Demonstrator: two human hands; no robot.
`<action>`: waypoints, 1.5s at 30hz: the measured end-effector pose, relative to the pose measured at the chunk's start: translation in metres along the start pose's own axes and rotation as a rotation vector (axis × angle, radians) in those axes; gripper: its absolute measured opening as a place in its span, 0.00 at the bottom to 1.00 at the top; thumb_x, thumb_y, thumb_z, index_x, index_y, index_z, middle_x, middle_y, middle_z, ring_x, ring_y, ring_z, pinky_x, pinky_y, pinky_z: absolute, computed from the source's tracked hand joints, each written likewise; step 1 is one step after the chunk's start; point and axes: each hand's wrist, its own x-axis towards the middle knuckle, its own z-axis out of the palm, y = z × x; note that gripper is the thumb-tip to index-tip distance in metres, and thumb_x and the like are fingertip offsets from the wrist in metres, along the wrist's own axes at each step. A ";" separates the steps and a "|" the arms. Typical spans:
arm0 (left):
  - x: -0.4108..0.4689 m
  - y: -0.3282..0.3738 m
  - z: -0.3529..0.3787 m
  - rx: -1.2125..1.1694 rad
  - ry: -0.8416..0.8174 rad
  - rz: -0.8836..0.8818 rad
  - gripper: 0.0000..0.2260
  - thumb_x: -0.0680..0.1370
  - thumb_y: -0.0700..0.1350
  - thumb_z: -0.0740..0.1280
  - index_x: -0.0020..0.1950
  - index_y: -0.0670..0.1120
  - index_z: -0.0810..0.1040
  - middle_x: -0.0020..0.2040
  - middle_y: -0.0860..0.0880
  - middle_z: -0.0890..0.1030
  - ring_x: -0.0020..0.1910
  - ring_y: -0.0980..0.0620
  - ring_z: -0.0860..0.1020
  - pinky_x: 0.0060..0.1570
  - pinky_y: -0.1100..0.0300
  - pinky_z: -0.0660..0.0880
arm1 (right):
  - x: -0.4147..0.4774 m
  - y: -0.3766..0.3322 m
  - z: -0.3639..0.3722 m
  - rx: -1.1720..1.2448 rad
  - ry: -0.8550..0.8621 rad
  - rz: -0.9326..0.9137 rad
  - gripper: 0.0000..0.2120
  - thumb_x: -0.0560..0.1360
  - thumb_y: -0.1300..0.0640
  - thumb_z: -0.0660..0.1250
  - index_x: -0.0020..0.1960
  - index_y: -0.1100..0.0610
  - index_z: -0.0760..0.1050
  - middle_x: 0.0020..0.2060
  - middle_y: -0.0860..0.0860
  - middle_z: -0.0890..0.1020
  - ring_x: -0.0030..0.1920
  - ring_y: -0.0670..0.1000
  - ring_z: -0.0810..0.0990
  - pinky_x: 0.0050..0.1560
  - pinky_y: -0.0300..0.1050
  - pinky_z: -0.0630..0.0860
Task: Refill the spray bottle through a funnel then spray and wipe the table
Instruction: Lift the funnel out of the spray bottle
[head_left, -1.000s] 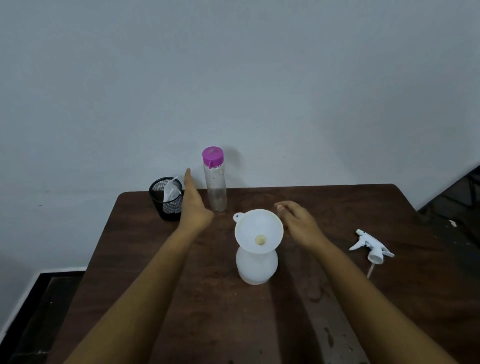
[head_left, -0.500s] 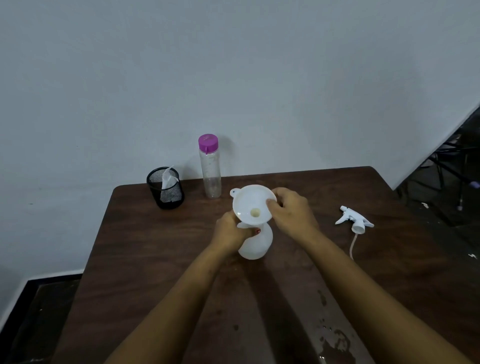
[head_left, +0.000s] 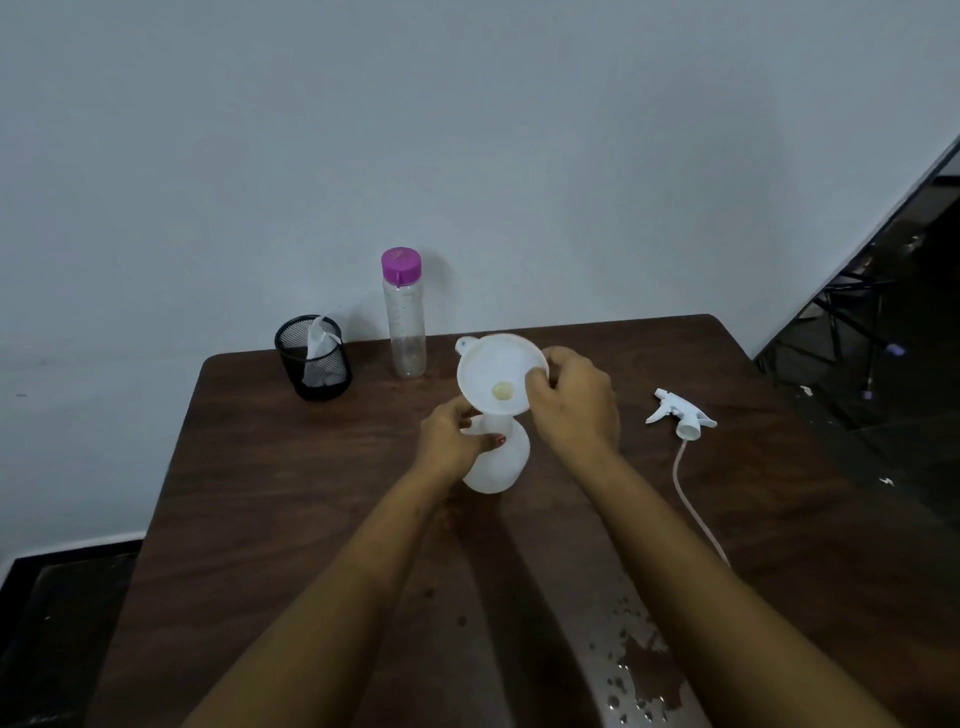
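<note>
A white spray bottle body (head_left: 501, 462) stands near the middle of the dark wooden table (head_left: 291, 499), with a white funnel (head_left: 493, 371) tilted in its neck. My left hand (head_left: 449, 441) grips the bottle's neck from the left. My right hand (head_left: 574, 402) pinches the funnel's right rim. The white trigger sprayer head (head_left: 680, 413) with its long tube lies on the table to the right. A clear water bottle with a purple cap (head_left: 404, 312) stands capped at the back edge.
A black mesh cup (head_left: 313, 358) holding a white cloth sits at the back left. Water drops (head_left: 639, 670) lie on the table's near right part. The wall runs right behind the table; the floor drops off at left and right.
Both hands moved inward from open positions beside the bottle: the left now holds the bottle's neck, the right holds the funnel rim. The funnel has tilted slightly.
</note>
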 end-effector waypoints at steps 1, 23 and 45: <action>0.000 -0.002 0.000 0.015 -0.005 0.018 0.23 0.69 0.40 0.75 0.63 0.45 0.75 0.63 0.46 0.78 0.63 0.46 0.74 0.59 0.52 0.73 | 0.000 0.000 -0.002 0.036 0.029 0.015 0.09 0.76 0.55 0.59 0.52 0.54 0.77 0.40 0.48 0.80 0.38 0.45 0.78 0.29 0.36 0.67; -0.016 0.084 -0.022 -0.218 0.012 0.532 0.49 0.63 0.38 0.79 0.74 0.58 0.54 0.60 0.63 0.71 0.56 0.66 0.75 0.49 0.73 0.75 | 0.020 -0.030 -0.025 0.600 -0.069 0.232 0.07 0.76 0.55 0.63 0.49 0.55 0.78 0.42 0.53 0.82 0.40 0.51 0.81 0.36 0.48 0.80; 0.035 0.106 0.032 -0.474 0.018 0.088 0.43 0.68 0.46 0.76 0.75 0.55 0.55 0.71 0.49 0.69 0.67 0.49 0.70 0.64 0.53 0.70 | 0.091 0.032 -0.026 1.221 -0.164 0.433 0.05 0.78 0.62 0.63 0.52 0.62 0.75 0.40 0.55 0.81 0.40 0.48 0.81 0.46 0.41 0.79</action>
